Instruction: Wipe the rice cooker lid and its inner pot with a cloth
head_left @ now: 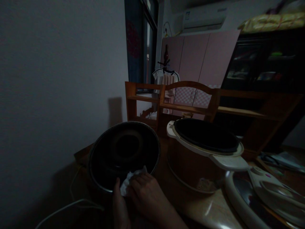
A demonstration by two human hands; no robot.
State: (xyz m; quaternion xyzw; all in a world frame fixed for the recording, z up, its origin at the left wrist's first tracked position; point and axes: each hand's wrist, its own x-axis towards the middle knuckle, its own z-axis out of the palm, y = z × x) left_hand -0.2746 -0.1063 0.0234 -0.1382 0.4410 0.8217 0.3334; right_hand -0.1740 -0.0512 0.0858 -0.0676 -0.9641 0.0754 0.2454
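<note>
A round, dark pot (pixel 128 144) with a thin shiny rim is tilted with its opening towards me. My left hand (pixel 120 205) is at the pot's near rim, its thumb pointing up and its fingers hidden; it appears to grip the edge. A crumpled white tissue (pixel 128 182) is bunched under my right hand (pixel 144 190), whose curled fingers press it against the near rim. To the right stands an electric cooker (pixel 193 162) with a pale rim, side handles and a black interior. Its brown side carries a small label.
A pale lid (pixel 240 194) with a glass part lies on the wooden table (pixel 202 203) at the right. Behind the pots rises a wooden shelf frame (pixel 188 109). A white wall (pixel 62 79) borders the left, with a white cord (pixel 71 203) below.
</note>
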